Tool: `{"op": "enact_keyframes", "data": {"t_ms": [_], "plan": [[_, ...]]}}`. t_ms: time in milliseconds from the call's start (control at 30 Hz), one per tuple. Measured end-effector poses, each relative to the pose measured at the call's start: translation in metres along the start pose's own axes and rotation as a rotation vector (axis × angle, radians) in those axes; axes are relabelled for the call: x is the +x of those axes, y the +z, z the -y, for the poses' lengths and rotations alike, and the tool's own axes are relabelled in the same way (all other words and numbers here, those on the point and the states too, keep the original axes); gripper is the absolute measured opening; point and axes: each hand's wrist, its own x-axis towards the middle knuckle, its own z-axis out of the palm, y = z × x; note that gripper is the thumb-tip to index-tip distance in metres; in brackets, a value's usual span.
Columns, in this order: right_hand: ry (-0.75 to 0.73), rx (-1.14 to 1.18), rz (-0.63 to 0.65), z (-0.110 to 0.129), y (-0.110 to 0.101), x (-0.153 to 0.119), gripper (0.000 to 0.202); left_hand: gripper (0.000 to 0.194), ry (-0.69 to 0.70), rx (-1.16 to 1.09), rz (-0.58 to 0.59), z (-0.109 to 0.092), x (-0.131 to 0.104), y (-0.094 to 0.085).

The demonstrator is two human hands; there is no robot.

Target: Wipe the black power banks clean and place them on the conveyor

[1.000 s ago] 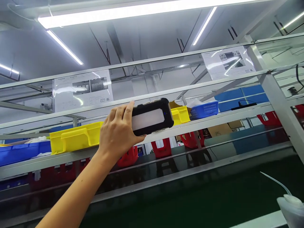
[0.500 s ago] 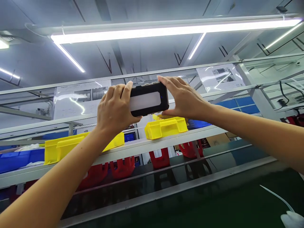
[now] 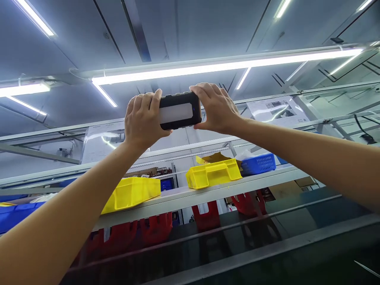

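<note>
Both my hands hold up a black, box-shaped power bank with a long white light panel and a tiny blue indicator at its right end. My left hand is closed around the left end, fingers over the top and thumb beneath. At the opposite end, my right hand pinches the case between fingers on the upper edge and thumb on the lower corner. The panel side faces me, tilted slightly. Its back is hidden, and my left hand covers part of the left end.
Below the hands, a white shelf rail carries yellow bins and a blue perforated basket. Red stools stand behind the dark conveyor surface. Overhead runs a long tube light; printed sheets hang on the frame.
My view has tilted upward, showing more ceiling. The hands and power bank sit slightly higher and further left in view, with the same grip. The shelf and bins appear lower.
</note>
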Motion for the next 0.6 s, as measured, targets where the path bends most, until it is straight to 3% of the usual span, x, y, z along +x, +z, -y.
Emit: {"op": "enact_keyframes", "data": {"t_ms": [600], "plan": [[-0.036, -0.059, -0.027, 0.004, 0.019, 0.018, 0.084, 0.094, 0.033, 0.092, -0.061, 0.026, 0.005, 0.015]]}}
